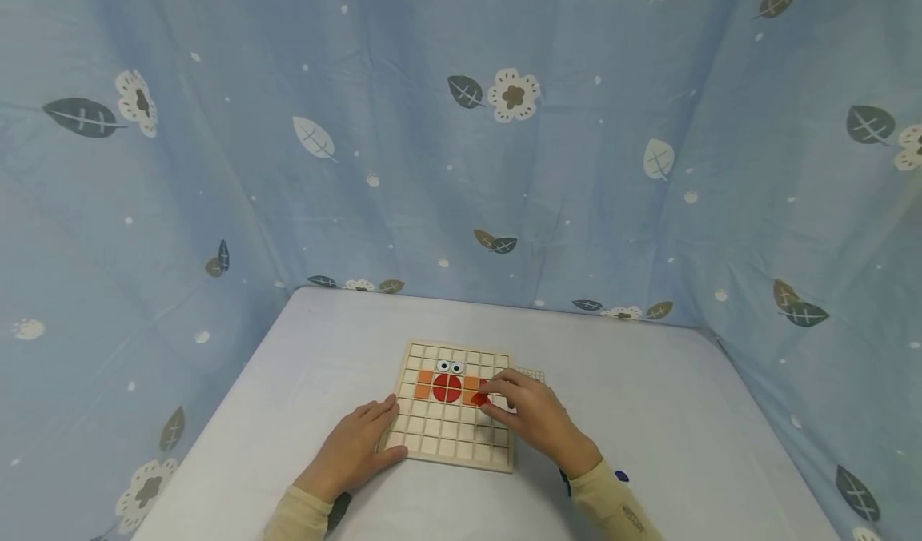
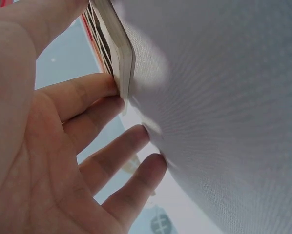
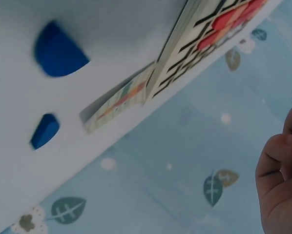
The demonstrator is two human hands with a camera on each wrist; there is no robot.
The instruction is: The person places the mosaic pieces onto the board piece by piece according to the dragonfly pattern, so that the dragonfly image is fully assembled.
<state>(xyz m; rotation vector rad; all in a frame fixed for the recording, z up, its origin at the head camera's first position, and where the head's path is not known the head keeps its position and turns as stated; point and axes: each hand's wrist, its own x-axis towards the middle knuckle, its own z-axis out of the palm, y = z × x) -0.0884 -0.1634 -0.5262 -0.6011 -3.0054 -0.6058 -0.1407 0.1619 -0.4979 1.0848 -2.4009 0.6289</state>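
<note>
A square wooden grid board (image 1: 446,449) lies on the white table. On it are two eye tiles (image 1: 450,367), a red circle of quarter tiles (image 1: 447,388) and orange tiles (image 1: 423,384) on either side. My left hand (image 1: 353,447) rests at the board's near-left corner, fingers along the left edge and thumb by the front edge. In the left wrist view, fairly straight fingertips touch the board's side. My right hand (image 1: 539,414) pinches a red tile (image 1: 479,399) between thumb and forefinger over the board's right part; the right wrist view leaves those fingertips hidden.
A printed pattern card (image 3: 117,103) lies beside the board's right side, partly behind my right hand. Blue rounded tiles (image 3: 59,49) lie on the table near my right forearm. A dark green thing (image 1: 338,510) is by the left sleeve. Blue patterned cloth (image 1: 403,189) hangs around the table.
</note>
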